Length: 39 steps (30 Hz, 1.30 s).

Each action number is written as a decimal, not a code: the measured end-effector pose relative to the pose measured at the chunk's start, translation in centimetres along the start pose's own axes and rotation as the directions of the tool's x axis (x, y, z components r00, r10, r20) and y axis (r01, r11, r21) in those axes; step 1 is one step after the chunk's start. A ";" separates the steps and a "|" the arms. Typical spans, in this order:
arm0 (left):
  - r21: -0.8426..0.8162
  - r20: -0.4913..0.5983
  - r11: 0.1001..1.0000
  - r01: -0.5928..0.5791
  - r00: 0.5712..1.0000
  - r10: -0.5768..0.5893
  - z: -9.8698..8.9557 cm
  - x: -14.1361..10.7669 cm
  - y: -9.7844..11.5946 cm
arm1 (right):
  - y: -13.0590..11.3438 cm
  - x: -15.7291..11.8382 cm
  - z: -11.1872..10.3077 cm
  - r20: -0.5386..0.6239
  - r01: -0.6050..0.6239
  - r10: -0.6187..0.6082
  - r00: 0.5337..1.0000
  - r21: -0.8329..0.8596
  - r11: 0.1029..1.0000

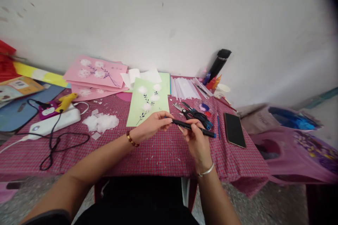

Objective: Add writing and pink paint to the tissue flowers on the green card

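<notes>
My right hand (196, 140) is closed around a black pen (194, 127) with a blue end pointing right. At the pen's left tip, my left hand (157, 124) has its thumb and fingers pinched on a small blue-tipped piece. Just beyond the left hand lies a light green sheet (137, 107) with white cotton tufts and dark painted stems and leaves. Black-handled scissors (194, 114) rest behind the pen, partly hidden by it and my right hand.
Cotton (101, 123), a yellow glue gun (66, 102), a power strip (55, 123) and pink decorated sheets (97, 74) are on the left. White strips (185, 88), a phone (235, 130), a thin blue brush (218, 125) and a black bottle (219, 62) are on the right.
</notes>
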<state>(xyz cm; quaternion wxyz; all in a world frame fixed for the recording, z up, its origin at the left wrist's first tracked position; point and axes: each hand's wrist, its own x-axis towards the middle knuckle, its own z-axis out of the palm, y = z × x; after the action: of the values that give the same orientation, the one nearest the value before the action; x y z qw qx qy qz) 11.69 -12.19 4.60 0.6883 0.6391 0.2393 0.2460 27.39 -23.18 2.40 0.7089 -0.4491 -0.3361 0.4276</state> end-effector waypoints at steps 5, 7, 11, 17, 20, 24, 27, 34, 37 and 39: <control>0.851 0.120 0.493 -0.180 0.981 0.151 0.1 -2.7 0.0 | 0.5 -1.5 0.9 0.060 -0.068 0.069 0.996 -0.027 0.997; 0.953 0.070 0.281 -0.117 0.983 0.171 0.3 -4.0 -0.4 | 1.1 -2.4 1.8 0.077 -0.076 0.079 0.994 -0.036 0.996; 0.982 0.009 0.185 -0.044 0.983 0.185 0.6 -6.4 -1.6 | 2.8 -4.5 4.3 0.016 -0.022 0.023 1.000 -0.050 0.999; 0.990 -0.034 0.143 0.005 0.979 0.201 0.8 -9.9 -3.1 | 4.2 -7.1 6.8 0.001 -0.049 0.049 0.999 -0.026 0.998; 0.986 -0.059 0.163 0.023 0.974 0.219 1.3 -11.5 -3.3 | 4.3 -8.0 7.1 0.059 -0.085 0.087 0.994 -0.032 0.996; 0.975 -0.084 0.223 0.020 0.956 0.281 0.2 -12.8 -3.7 | 4.3 -7.5 5.5 0.173 -0.091 0.114 0.978 -0.135 0.987; 0.948 -0.163 0.315 0.054 0.930 0.330 -4.1 -11.9 -4.0 | 3.6 -4.9 2.2 0.162 0.087 -0.035 0.986 -0.328 0.941; 0.667 -0.530 0.710 0.224 0.812 0.242 -16.3 -4.7 -2.7 | 1.3 2.5 -6.2 0.532 0.563 -0.189 0.826 -0.801 0.206; 0.478 -0.612 0.849 0.223 0.778 0.140 -17.7 -1.2 -2.6 | 1.2 4.2 -7.5 0.570 0.567 0.006 0.822 -0.817 -0.104; 0.346 -0.621 0.916 0.202 0.781 0.063 -17.7 0.9 -2.8 | 1.5 4.8 -7.7 0.584 0.583 0.059 0.809 -0.788 -0.197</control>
<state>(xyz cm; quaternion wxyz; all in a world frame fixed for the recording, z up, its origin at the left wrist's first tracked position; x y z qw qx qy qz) 1.03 1.72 0.55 0.4365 0.6380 0.5204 0.3628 35.50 -21.14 -1.43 0.1104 -0.6267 -0.7695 -0.0537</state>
